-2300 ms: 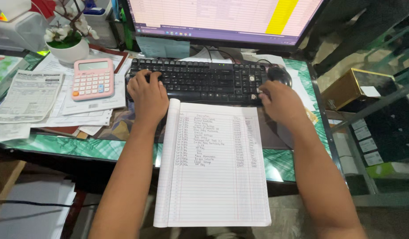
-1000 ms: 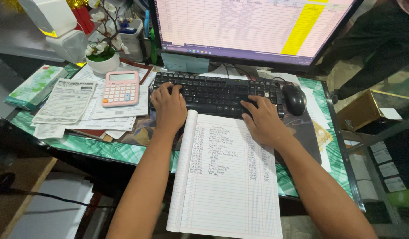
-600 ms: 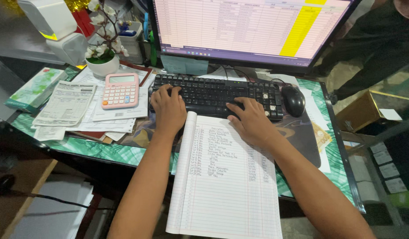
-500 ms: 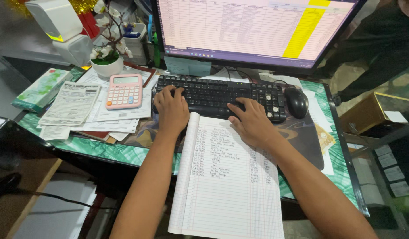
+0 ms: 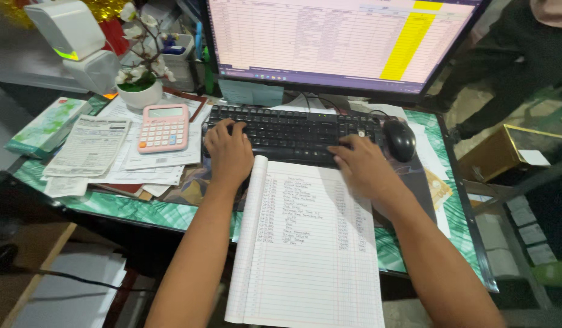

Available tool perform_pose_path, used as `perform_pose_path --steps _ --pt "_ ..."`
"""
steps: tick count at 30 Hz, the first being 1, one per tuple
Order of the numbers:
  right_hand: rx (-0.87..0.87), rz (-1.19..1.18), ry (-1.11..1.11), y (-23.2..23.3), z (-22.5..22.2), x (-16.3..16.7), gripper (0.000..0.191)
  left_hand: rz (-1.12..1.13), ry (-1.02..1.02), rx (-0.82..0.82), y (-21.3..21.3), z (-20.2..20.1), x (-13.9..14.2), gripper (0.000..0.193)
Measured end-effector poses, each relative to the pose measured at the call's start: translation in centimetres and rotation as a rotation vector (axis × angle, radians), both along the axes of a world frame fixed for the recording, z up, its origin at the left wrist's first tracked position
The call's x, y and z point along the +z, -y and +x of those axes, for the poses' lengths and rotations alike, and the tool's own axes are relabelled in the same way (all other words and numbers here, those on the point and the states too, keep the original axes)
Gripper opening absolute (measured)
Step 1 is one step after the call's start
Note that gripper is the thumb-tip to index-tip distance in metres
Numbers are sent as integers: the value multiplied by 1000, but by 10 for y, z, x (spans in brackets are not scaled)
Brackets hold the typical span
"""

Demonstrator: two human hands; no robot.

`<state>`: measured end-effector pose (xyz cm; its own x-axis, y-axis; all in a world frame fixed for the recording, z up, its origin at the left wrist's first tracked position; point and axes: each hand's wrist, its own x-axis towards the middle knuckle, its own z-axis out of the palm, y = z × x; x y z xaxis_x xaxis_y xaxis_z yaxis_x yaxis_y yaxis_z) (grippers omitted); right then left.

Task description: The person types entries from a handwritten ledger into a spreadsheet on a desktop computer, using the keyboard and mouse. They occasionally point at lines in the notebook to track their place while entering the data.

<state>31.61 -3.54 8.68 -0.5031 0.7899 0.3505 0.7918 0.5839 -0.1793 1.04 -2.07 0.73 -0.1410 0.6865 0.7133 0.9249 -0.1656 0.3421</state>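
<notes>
I see both hands on the black keyboard (image 5: 293, 133), top centre of desk. Left hand (image 5: 229, 152) flat, fingers spread on keys at 9 o'clock end; right hand (image 5: 363, 167) open, fingertips on keys twd 3. Ledger (image 5: 305, 243) lies at 6. White pot (image 5: 140, 94) at 10 holds white flowers (image 5: 135, 64).

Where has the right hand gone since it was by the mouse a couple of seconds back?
Yes, moved: the right hand shifted left, away from the mouse, onto the right half of the black keyboard.
</notes>
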Motion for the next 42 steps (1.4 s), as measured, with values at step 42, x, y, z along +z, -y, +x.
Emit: perform_pose_path --steps 42 --pt "-173 59 4 7 34 13 29 15 -9 1 6 -8 1 31"
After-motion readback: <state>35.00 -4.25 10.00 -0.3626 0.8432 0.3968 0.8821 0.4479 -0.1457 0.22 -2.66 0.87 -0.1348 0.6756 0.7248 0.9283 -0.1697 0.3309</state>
